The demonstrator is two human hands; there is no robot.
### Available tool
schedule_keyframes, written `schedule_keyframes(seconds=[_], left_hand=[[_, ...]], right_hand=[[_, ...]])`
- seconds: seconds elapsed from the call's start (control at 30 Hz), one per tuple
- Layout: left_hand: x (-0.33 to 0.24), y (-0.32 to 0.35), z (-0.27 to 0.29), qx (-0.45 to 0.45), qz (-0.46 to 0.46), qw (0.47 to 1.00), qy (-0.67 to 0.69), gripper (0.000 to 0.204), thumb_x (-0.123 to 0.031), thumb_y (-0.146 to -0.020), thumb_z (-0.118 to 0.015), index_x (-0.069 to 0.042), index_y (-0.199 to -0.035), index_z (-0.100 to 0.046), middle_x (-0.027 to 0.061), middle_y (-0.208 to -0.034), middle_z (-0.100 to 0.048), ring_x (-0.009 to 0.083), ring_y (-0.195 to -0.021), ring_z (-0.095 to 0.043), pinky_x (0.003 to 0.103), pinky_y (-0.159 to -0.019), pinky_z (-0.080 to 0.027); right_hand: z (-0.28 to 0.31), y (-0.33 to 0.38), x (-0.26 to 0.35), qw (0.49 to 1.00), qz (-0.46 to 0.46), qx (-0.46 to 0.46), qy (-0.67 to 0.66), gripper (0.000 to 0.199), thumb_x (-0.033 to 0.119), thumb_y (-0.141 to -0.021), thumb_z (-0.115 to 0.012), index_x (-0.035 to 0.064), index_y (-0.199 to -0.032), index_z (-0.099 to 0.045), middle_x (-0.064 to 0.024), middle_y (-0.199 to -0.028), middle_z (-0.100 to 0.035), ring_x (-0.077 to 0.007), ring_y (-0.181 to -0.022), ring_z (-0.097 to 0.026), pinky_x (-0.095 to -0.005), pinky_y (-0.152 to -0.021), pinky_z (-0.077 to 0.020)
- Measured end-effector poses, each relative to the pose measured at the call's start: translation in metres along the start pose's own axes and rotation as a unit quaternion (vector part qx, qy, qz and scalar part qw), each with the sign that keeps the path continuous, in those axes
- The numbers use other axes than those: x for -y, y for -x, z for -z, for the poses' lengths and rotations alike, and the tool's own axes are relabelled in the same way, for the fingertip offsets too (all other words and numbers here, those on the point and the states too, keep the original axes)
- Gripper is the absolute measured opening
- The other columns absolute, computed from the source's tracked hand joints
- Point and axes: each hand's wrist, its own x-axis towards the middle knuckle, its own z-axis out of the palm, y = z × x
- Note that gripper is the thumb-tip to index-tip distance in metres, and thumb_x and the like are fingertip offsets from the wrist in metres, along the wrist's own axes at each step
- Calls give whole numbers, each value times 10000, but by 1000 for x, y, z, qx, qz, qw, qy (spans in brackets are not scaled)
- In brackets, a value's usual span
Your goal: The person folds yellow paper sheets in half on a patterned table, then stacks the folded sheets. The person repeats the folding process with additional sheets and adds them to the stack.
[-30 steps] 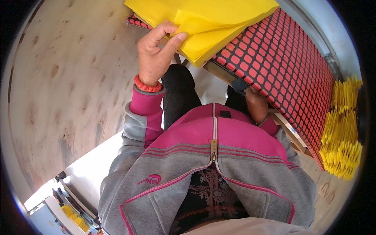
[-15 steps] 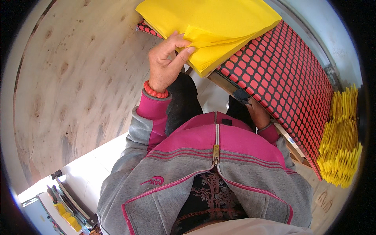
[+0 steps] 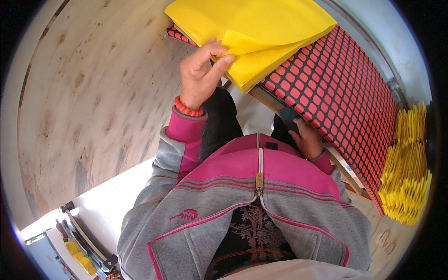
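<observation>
A thick stack of yellow felt-like sheets [image 3: 270, 23] lies on a board covered in red-and-black patterned cloth [image 3: 340, 79]. My left hand [image 3: 199, 74], with a red beaded bracelet at the wrist, is closed at the stack's near left corner. Its thumb and forefinger pinch the edge of a yellow sheet [image 3: 233, 49], whose corner is lifted and folded. Below the board's near edge is my right hand [image 3: 308, 140], beside a dark piece of material [image 3: 288, 113]. Its thumb shows, but the other fingers are partly hidden, and I cannot tell whether they grip anything.
A large plywood panel [image 3: 93, 93] fills the left side. Many thin yellow folded pieces [image 3: 405, 172] stand bunched at the board's right end, near the pale wall [image 3: 378, 28]. At lower left stands a shelf-like unit [image 3: 56, 256] with yellow items.
The lifted yellow layers by my left hand lie flatter, with fewer loose folds. My right hand has turned and come further into sight, its thumb now showing.
</observation>
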Motion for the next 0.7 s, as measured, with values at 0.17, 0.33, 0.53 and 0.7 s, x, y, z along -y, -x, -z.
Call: schedule_keyframes(seconds=[0.17,0.33,0.53,0.7], left_hand=[[-3,-2,-2,-21,32,999,31,107,-38,-899,-771,-5,-977,-706,8,-892,-702,98,-906,-645,345,-998,-506],[-5,-6,-4,-32,80,995,55,118,-37,-925,-758,7,-991,-671,8,-927,-709,70,-856,-646,237,-806,-529],[-4,-11,-7,-52,54,992,101,135,9,-961,-702,-11,-1020,-581,19,-938,-688,62,-842,-642,202,-761,-509],[-2,-12,1,3,6,995,96,15,-12,-1007,-632,-11,-1020,-625,0,-960,-671,70,-871,-639,196,-744,-506]], right_hand=[[25,-10,27,998,54,-7,-28,216,130,-852,-768,59,-1009,-638,-123,-965,-679,-343,-894,-688,-445,-738,-541],[82,-26,64,973,147,26,-177,161,113,-859,-754,67,-955,-634,-105,-894,-661,-315,-844,-681,-401,-699,-532],[152,-96,99,934,291,-15,-208,162,35,-853,-758,15,-979,-658,-125,-991,-723,-266,-859,-713,-331,-756,-559],[133,-165,115,907,377,-103,-155,182,61,-875,-733,30,-1044,-673,-110,-1090,-704,-282,-936,-696,-342,-790,-554]])
